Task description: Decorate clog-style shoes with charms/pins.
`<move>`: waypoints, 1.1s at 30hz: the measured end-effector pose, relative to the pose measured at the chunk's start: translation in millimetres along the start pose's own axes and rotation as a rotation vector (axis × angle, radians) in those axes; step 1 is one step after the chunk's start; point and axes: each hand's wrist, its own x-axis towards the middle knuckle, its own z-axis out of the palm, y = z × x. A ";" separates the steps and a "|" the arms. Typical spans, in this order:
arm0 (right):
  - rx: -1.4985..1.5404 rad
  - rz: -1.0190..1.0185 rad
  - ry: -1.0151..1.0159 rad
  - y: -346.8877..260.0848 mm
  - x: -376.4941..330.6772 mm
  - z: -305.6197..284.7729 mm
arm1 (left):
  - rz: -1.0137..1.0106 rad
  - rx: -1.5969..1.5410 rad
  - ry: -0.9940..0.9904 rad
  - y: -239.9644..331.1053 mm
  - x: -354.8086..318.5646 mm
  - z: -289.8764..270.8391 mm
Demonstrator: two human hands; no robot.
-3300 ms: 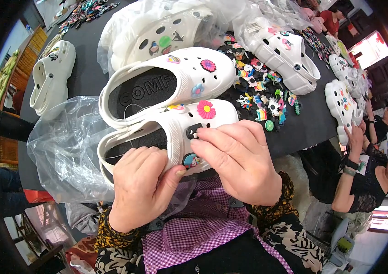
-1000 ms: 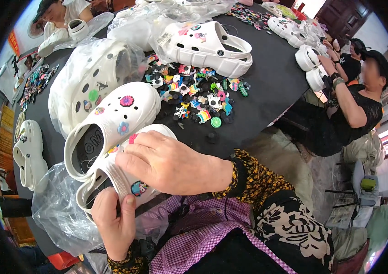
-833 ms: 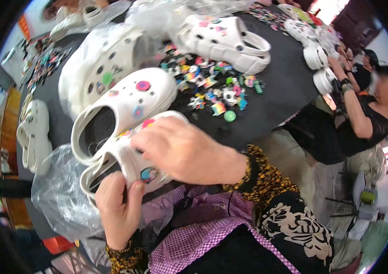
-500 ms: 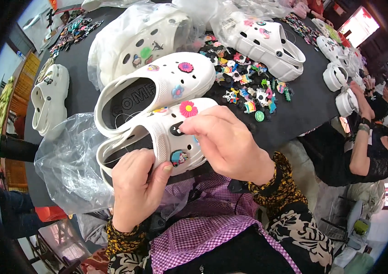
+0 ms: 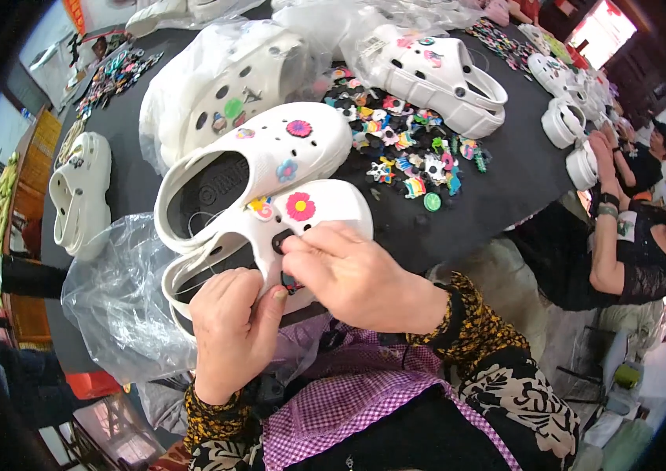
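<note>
A white clog point(image 5: 345, 206) lies nearest me, dotted with holes and carrying a pink flower charm point(image 5: 300, 206). My left hand point(image 5: 231, 322) is closed on its near side by the heel opening, fingers inside and thumb outside. With fingertips pinched together, my right hand point(image 5: 364, 279) holds a small black charm point(image 5: 280, 240) at the clog's upper. Another charm below it is mostly covered by my right hand. Just beyond, touching the first, rests a matching white clog point(image 5: 325, 129) with a magenta flower charm point(image 5: 298, 128) and a blue flower charm point(image 5: 287, 169).
A pile of colourful charms point(image 5: 403, 149) lies right of the clogs on the black table point(image 5: 498, 184). Bagged white clogs point(image 5: 215, 94) stand behind. A single clog point(image 5: 82, 188) and a crumpled clear bag point(image 5: 117, 290) are at left. Another person point(image 5: 639, 243) works at the right.
My right hand has shifted left and a little down, and the black charm now tilts in its fingertips. The near clog has turned slightly. My left hand keeps its hold.
</note>
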 end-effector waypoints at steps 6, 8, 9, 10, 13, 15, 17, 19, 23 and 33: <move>-0.011 0.010 0.107 0.2 -2.4 1.8 | -0.086 -0.006 0.007 4.6 -4.1 0.9; 0.099 0.053 0.159 2.4 -5.0 -1.2 | -0.141 -0.025 0.037 4.2 -6.6 2.2; 0.090 0.055 0.168 3.6 -5.5 -4.8 | -0.141 -0.020 0.038 6.0 -6.7 1.7; 0.153 0.062 0.163 6.2 -5.5 -10.2 | -0.129 -0.019 0.036 6.5 -7.6 0.3; 0.122 0.073 0.182 25.0 -6.4 -33.6 | -0.116 0.015 0.001 9.4 -9.4 -3.8; 0.014 0.086 0.205 43.5 -5.1 -55.9 | -0.110 0.013 0.079 15.4 -10.2 -8.6; -0.038 0.155 0.189 61.5 -5.7 -81.2 | -0.152 0.001 0.114 19.6 -10.0 -24.0; -0.040 0.223 0.192 77.2 -7.9 -97.1 | -0.145 0.023 0.170 15.2 -7.1 -39.7; -0.039 0.302 0.101 101.8 -9.1 -104.4 | -0.113 0.039 0.244 7.9 19.9 -45.2; -0.090 0.445 -0.297 160.5 -15.7 -56.2 | -0.070 0.014 -0.145 -19.1 42.5 -30.4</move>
